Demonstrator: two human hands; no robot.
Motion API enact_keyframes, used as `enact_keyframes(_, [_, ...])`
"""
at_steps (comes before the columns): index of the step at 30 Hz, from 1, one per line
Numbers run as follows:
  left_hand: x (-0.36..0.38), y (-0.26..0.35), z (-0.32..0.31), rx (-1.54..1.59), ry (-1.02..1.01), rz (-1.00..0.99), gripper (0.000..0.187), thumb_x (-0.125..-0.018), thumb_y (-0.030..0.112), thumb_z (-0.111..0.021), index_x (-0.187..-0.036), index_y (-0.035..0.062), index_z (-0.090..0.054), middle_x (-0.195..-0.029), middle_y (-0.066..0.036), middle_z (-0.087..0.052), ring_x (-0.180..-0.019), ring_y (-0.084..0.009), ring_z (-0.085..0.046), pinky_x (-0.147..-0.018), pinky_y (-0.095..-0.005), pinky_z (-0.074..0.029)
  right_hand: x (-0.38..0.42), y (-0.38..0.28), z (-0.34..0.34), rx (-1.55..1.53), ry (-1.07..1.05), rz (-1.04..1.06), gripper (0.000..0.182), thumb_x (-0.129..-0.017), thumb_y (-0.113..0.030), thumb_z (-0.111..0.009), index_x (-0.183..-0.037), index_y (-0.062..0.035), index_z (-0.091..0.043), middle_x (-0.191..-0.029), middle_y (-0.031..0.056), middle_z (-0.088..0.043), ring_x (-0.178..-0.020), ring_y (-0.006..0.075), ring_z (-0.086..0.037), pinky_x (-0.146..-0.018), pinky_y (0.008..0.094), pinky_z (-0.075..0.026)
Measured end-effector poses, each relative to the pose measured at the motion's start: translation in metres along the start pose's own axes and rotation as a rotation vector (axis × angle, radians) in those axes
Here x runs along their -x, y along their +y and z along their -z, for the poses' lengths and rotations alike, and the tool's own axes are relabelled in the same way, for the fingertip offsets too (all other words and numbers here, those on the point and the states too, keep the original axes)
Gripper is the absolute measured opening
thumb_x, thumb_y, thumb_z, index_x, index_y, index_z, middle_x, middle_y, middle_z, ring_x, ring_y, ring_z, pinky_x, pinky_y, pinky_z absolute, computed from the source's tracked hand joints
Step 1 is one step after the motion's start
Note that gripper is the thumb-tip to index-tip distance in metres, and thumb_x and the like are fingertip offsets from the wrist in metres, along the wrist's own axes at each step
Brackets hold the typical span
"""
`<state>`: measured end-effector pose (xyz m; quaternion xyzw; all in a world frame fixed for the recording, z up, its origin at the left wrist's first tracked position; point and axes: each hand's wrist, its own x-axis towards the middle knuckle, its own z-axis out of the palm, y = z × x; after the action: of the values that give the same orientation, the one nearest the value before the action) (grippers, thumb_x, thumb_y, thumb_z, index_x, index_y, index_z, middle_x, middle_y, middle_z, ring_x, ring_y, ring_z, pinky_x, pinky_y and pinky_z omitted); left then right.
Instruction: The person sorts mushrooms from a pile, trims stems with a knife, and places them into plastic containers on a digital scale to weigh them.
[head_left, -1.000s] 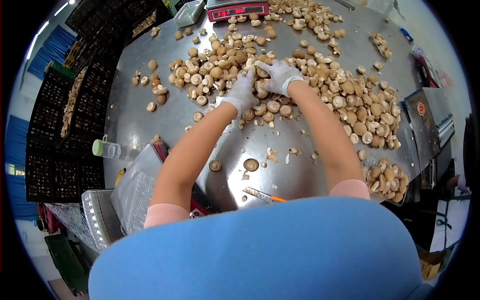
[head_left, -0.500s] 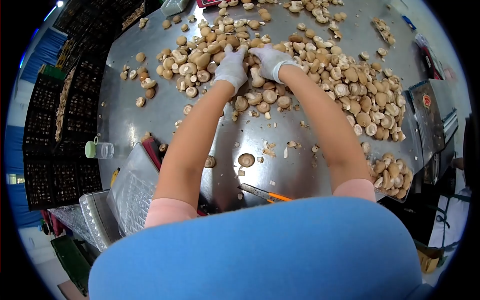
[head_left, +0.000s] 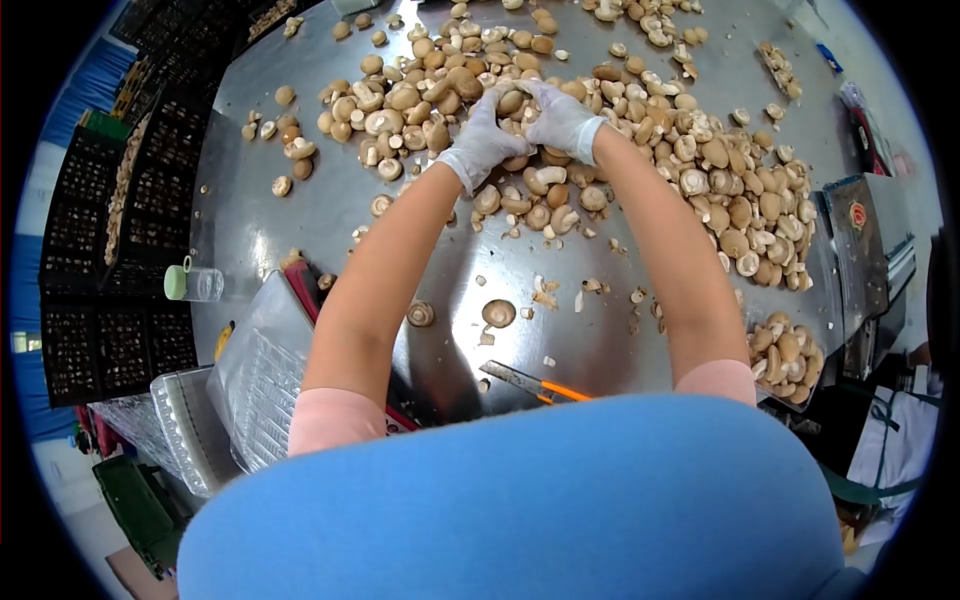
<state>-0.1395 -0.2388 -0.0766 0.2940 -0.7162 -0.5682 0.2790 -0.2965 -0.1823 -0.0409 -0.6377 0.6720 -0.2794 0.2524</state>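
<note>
Both of my hands wear thin whitish gloves and meet in the pile of brown-capped mushrooms (head_left: pixel 404 96) on the metal table. My left hand (head_left: pixel 482 142) curves around the near left side of a few mushrooms, its thumb pointing toward the other hand. From the right, my right hand (head_left: pixel 562 122) cups the same small group, fingers bent over the far side. One mushroom cap (head_left: pixel 511 103) shows between the hands; the rest of what they enclose is partly hidden. Several mushrooms (head_left: pixel 538 216) lie just in front of the wrists, some with stems up.
A larger mushroom heap (head_left: pixel 745 205) spreads at right, above a filled clear tray (head_left: pixel 787 352). An orange-handled cutter (head_left: pixel 535 384) lies near my body. Clear plastic trays (head_left: pixel 262 375) and a green-capped bottle (head_left: pixel 195 283) are at left, beside stacked black crates (head_left: pixel 85 215).
My hands have turned inward and closed around a few mushrooms, thumbs coming together. Mushrooms in front of the wrists have shifted slightly. The view has moved a little.
</note>
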Motion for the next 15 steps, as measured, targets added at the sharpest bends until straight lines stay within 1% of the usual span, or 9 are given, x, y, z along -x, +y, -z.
enact_keyframes(1, [0.004, 0.006, 0.000, 0.162, 0.008, 0.047, 0.092, -0.067, -0.006, -0.076, -0.149, 0.0040, -0.035, -0.131, -0.009, -0.056, -0.116, -0.0183, -0.057, -0.094, -0.0294, -0.051, 0.001, 0.004, 0.001, 0.001, -0.003, -0.003, 0.077, -0.075, -0.014, -0.075, -0.146, -0.0057, -0.046, -0.134, 0.0200, -0.058, -0.122, 0.0260, -0.059, -0.102, 0.0317, -0.049])
enact_keyframes(3, [0.015, 0.029, 0.001, 0.365, -0.001, 0.119, 0.086, -0.071, -0.005, -0.077, -0.146, 0.0053, -0.038, -0.119, -0.006, -0.062, -0.098, -0.0134, -0.063, -0.080, -0.0271, -0.054, 0.002, 0.006, 0.001, -0.319, -0.051, -0.015, 0.067, -0.076, -0.014, -0.074, -0.139, -0.0037, -0.054, -0.117, 0.0160, -0.067, -0.104, 0.0197, -0.064, -0.092, 0.0304, -0.052])
enact_keyframes(4, [0.017, 0.040, 0.006, 0.350, -0.038, 0.106, 0.082, -0.073, -0.005, -0.077, -0.145, 0.0052, -0.039, -0.114, -0.006, -0.063, -0.095, -0.0137, -0.064, -0.078, -0.0270, -0.054, 0.005, 0.001, 0.000, -0.509, -0.026, -0.004, 0.057, -0.080, -0.012, -0.072, -0.134, -0.0032, -0.058, -0.105, 0.0101, -0.069, -0.091, 0.0145, -0.063, -0.082, 0.0282, -0.053])
enact_keyframes(6, [0.018, 0.049, 0.033, 0.250, -0.097, 0.150, 0.074, -0.077, -0.002, -0.077, -0.142, 0.0047, -0.041, -0.105, -0.009, -0.065, -0.088, -0.0154, -0.066, -0.075, -0.0280, -0.056, 0.016, -0.022, 0.010, -0.565, -0.038, -0.006, 0.055, -0.081, -0.011, -0.071, -0.134, -0.0032, -0.058, -0.104, 0.0087, -0.069, -0.089, 0.0145, -0.063, -0.081, 0.0282, -0.053])
enact_keyframes(7, [0.022, 0.057, 0.046, 0.190, -0.110, 0.218, 0.069, -0.077, 0.000, -0.077, -0.138, 0.0043, -0.044, -0.109, -0.010, -0.066, -0.094, -0.0177, -0.068, -0.079, -0.0302, -0.059, 0.026, -0.043, 0.019, -0.624, -0.046, -0.013, 0.053, -0.083, -0.010, -0.070, -0.134, -0.0032, -0.058, -0.104, 0.0073, -0.068, -0.088, 0.0144, -0.063, -0.079, 0.0282, -0.053])
enact_keyframes(9, [0.042, 0.083, 0.072, 0.091, -0.175, 0.178, 0.065, -0.077, 0.001, -0.077, -0.135, 0.0046, -0.047, -0.113, -0.010, -0.066, -0.101, -0.0186, -0.067, -0.086, -0.0313, -0.059, 0.047, -0.092, 0.033, -0.624, -0.129, 0.024, 0.050, -0.084, -0.013, -0.069, -0.132, -0.0026, -0.059, -0.100, 0.0041, -0.067, -0.085, 0.0134, -0.061, -0.077, 0.0273, -0.053])
enact_keyframes(11, [0.087, 0.121, 0.090, -0.016, -0.058, 0.273, 0.061, -0.078, 0.002, -0.077, -0.133, 0.0053, -0.050, -0.118, -0.009, -0.065, -0.106, -0.0180, -0.066, -0.090, -0.0288, -0.056, 0.058, -0.132, 0.028, -0.593, -0.308, 0.001, 0.047, -0.085, -0.017, -0.069, -0.129, -0.0013, -0.061, -0.096, 0.0033, -0.066, -0.084, 0.0119, -0.060, -0.075, 0.0276, -0.052])
enact_keyframes(12, [0.112, 0.129, 0.107, -0.030, -0.050, 0.257, 0.062, -0.078, 0.003, -0.077, -0.133, 0.0055, -0.050, -0.120, -0.009, -0.064, -0.107, -0.0177, -0.065, -0.093, -0.0282, -0.054, 0.066, -0.150, 0.014, -0.636, -0.265, 0.115, 0.048, -0.084, -0.020, -0.069, -0.127, -0.0014, -0.062, -0.094, 0.0026, -0.066, -0.082, 0.0108, -0.060, -0.071, 0.0268, -0.052])
enact_keyframes(15, [0.224, 0.184, 0.137, -0.041, 0.029, 0.322, 0.063, -0.079, 0.009, -0.078, -0.135, 0.0058, -0.049, -0.123, -0.008, -0.061, -0.111, -0.0165, -0.062, -0.099, -0.0269, -0.050, 0.088, -0.209, -0.026, -0.650, -0.418, 0.244, 0.052, -0.083, -0.025, -0.072, -0.128, -0.0019, -0.061, -0.095, 0.0033, -0.066, -0.082, 0.0114, -0.062, -0.073, 0.0281, -0.053])
